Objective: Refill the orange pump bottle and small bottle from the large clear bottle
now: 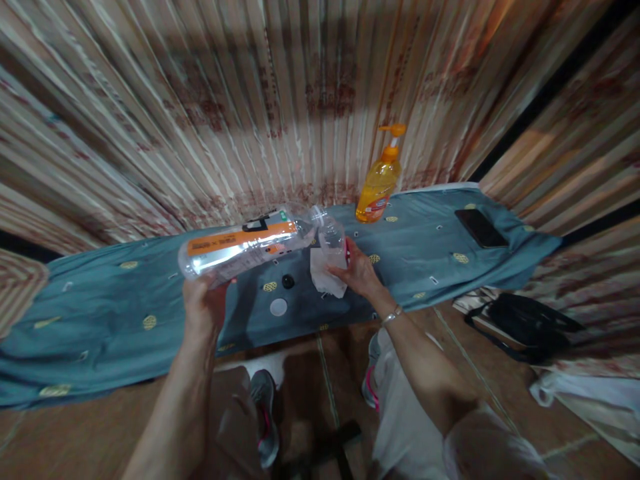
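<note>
Left hand: grip wrapped round the base of a large clear plastic bottle with an orange label, tipped on its side, mouth meeting a small clear cup. Right hand: grip round that cup, above a white cloth. Tabletop, blue-covered: black cap, white lid, orange pump bottle, phone.

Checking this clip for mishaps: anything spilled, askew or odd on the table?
No spill shows. The left hand tips a clear bottle nearly flat, mouth at a cup that the right hand steadies. Two caps lie loose on the cloth. A phone lies near the cloth's far edge.
</note>
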Action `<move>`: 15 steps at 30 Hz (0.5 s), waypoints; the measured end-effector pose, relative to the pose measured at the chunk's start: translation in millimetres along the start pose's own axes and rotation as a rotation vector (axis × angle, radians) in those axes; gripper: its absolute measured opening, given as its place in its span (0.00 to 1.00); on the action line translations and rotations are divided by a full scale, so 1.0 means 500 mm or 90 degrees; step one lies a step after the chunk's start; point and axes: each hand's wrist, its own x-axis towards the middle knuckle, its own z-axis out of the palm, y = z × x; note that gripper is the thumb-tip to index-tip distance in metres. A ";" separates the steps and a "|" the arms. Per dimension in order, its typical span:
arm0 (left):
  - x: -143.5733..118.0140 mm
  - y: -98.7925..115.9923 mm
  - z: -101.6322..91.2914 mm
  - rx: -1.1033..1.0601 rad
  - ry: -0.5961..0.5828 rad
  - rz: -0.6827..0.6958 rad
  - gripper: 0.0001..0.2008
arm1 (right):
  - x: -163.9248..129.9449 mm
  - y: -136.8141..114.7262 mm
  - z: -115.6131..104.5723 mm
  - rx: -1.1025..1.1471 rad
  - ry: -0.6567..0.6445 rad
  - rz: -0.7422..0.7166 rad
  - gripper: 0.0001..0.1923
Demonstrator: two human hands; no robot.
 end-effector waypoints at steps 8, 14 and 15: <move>-0.006 0.007 0.003 -0.001 0.004 0.005 0.30 | -0.001 -0.003 -0.001 -0.020 0.005 0.006 0.39; -0.004 0.009 0.007 0.011 0.004 0.013 0.29 | -0.002 0.001 -0.001 -0.019 0.004 0.006 0.40; -0.004 0.009 0.008 0.011 0.007 0.009 0.29 | -0.001 0.001 -0.001 -0.021 0.002 0.008 0.40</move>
